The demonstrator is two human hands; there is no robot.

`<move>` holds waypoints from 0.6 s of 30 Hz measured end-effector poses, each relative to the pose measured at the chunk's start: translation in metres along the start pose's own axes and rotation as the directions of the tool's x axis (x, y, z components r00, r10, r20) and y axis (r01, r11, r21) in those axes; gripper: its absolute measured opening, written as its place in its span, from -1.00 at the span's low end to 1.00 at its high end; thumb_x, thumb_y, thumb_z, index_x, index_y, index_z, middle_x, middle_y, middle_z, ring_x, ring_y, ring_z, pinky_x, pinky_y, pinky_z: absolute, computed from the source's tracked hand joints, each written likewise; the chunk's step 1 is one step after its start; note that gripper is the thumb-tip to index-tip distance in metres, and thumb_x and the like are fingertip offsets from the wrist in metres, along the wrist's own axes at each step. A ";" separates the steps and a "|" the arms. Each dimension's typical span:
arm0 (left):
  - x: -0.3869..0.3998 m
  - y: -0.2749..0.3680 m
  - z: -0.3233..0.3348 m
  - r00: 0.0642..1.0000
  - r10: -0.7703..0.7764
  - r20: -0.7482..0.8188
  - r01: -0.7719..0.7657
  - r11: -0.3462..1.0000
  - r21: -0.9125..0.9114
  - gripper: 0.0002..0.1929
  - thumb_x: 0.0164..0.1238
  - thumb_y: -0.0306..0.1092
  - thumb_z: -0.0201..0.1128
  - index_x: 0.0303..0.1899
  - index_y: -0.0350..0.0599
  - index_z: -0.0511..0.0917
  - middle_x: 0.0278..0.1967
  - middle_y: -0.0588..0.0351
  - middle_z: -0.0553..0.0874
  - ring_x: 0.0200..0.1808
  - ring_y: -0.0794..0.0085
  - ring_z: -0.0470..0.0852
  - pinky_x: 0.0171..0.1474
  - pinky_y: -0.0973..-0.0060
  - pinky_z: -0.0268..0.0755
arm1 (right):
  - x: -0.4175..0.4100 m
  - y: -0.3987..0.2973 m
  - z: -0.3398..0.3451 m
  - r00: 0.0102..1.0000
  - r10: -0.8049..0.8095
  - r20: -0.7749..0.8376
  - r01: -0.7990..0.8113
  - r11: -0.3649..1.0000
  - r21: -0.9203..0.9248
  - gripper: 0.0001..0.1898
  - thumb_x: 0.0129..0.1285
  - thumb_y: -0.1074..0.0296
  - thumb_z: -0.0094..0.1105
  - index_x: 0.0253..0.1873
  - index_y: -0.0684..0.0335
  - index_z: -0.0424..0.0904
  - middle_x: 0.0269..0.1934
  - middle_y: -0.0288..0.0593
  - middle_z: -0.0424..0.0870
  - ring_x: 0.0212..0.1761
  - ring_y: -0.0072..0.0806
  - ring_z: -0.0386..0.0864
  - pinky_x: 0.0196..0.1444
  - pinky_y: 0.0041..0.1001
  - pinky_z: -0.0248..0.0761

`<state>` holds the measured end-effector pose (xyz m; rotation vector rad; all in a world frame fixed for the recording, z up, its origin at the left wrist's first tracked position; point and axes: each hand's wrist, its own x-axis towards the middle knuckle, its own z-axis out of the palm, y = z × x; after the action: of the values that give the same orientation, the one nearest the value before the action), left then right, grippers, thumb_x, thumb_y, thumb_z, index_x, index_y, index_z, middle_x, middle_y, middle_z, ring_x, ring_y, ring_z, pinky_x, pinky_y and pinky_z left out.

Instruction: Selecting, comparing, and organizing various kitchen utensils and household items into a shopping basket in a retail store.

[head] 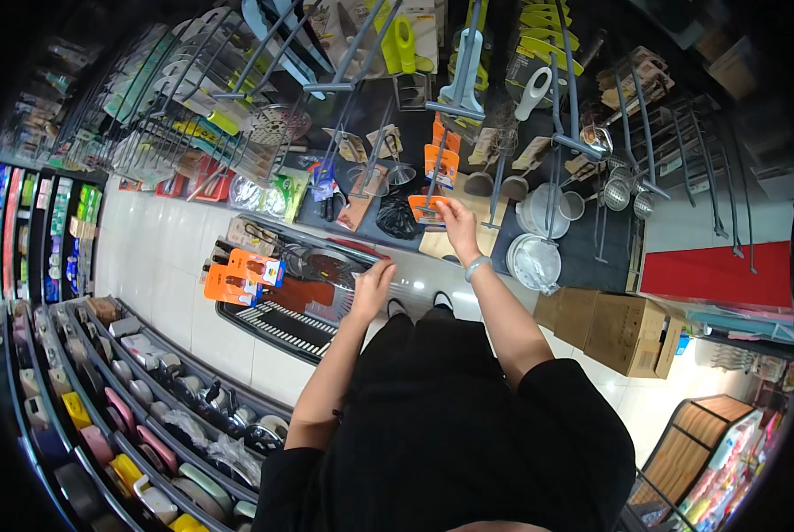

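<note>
My right hand (460,229), a bracelet on its wrist, has its thumb and fingers closed on the edge of an orange-carded package (426,209) at the front of a metal display hook. More orange-carded packages (441,164) hang behind it. My left hand (373,287) is curled at the handle end of a black shopping basket (284,336); whether it grips the handle is not clear. Several orange-carded packages (241,276) with dark-handled tools, a carded whisk-like utensil and round metal strainers (327,265) lie in the basket.
Long metal hooks with kitchen utensils jut out overhead. White bowls (534,263) and a black plastic bag (400,213) sit on the dark shelf. Cardboard boxes (626,332) stand on the floor at right. Shelves of cookware (197,399) curve along the lower left.
</note>
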<state>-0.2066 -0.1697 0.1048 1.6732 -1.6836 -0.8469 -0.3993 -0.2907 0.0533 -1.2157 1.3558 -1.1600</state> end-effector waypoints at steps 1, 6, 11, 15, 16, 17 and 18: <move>-0.003 0.001 -0.003 1.000 -0.003 -0.004 0.003 1.000 0.001 -0.78 0.36 -0.28 0.08 -0.16 -0.24 0.55 -0.35 -0.13 0.67 -0.25 0.13 0.69 -0.20 0.38 0.49 | 0.002 0.002 0.001 1.000 -0.022 -0.021 0.022 1.000 0.003 -0.83 0.31 0.41 0.07 -0.12 0.37 0.56 -0.40 -0.33 0.60 -0.43 -0.69 0.50 -0.33 -0.66 0.42; -0.017 -0.001 -0.013 0.982 -0.187 0.006 0.187 0.978 -0.089 -0.77 0.38 -0.27 0.06 -0.16 -0.23 0.56 -0.40 -0.07 0.69 -0.29 0.28 0.71 -0.21 0.43 0.50 | 0.001 0.007 0.005 0.998 0.024 -0.051 -0.019 0.995 0.097 -0.81 0.31 0.39 0.08 -0.09 0.37 0.55 -0.38 -0.31 0.62 -0.45 -0.69 0.52 -0.36 -0.66 0.42; -0.030 0.000 -0.021 0.962 -0.273 -0.014 0.270 0.957 -0.107 -0.76 0.38 -0.27 0.05 -0.16 -0.24 0.56 -0.42 -0.03 0.69 -0.32 0.35 0.70 -0.22 0.47 0.49 | -0.002 0.007 0.007 0.995 0.076 -0.058 -0.071 0.994 0.081 -0.82 0.32 0.36 0.09 -0.10 0.35 0.55 -0.40 -0.32 0.61 -0.44 -0.70 0.53 -0.41 -0.66 0.42; -0.041 -0.014 -0.023 0.953 -0.299 -0.051 0.292 0.950 -0.110 -0.76 0.39 -0.27 0.05 -0.15 -0.24 0.57 -0.43 0.00 0.69 -0.33 0.40 0.70 -0.23 0.48 0.49 | -0.001 0.017 0.008 0.996 0.038 -0.085 -0.029 0.994 0.109 -0.83 0.32 0.36 0.09 -0.12 0.34 0.55 -0.40 -0.32 0.60 -0.44 -0.70 0.52 -0.39 -0.66 0.43; -0.044 -0.017 -0.024 0.952 -0.295 -0.077 0.286 0.952 -0.108 -0.76 0.39 -0.28 0.05 -0.15 -0.25 0.56 -0.43 0.01 0.69 -0.33 0.41 0.69 -0.23 0.49 0.49 | 0.000 0.018 0.009 0.996 0.020 -0.084 -0.010 0.993 0.118 -0.83 0.32 0.36 0.09 -0.12 0.34 0.54 -0.40 -0.32 0.60 -0.45 -0.70 0.52 -0.39 -0.66 0.43; -0.047 -0.019 -0.025 0.951 -0.298 -0.079 0.289 0.951 -0.109 -0.76 0.39 -0.28 0.05 -0.15 -0.25 0.56 -0.43 0.01 0.69 -0.33 0.41 0.69 -0.23 0.49 0.49 | 0.000 0.018 0.009 0.996 0.001 -0.084 0.010 0.992 0.127 -0.83 0.32 0.35 0.09 -0.12 0.34 0.54 -0.39 -0.32 0.60 -0.45 -0.70 0.52 -0.38 -0.66 0.44; -0.049 -0.021 -0.026 0.944 -0.319 -0.087 0.305 0.942 -0.141 -0.77 0.37 -0.29 0.07 -0.16 -0.26 0.56 -0.43 -0.02 0.69 -0.34 0.38 0.70 -0.24 0.47 0.49 | 0.000 0.018 0.010 0.997 0.001 -0.081 0.009 0.992 0.127 -0.83 0.32 0.35 0.09 -0.12 0.34 0.54 -0.39 -0.32 0.60 -0.45 -0.70 0.52 -0.38 -0.66 0.44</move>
<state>-0.1724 -0.1215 0.1045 1.8910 -1.2821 -0.9673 -0.3914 -0.2903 0.0344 -1.0918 1.3181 -1.2903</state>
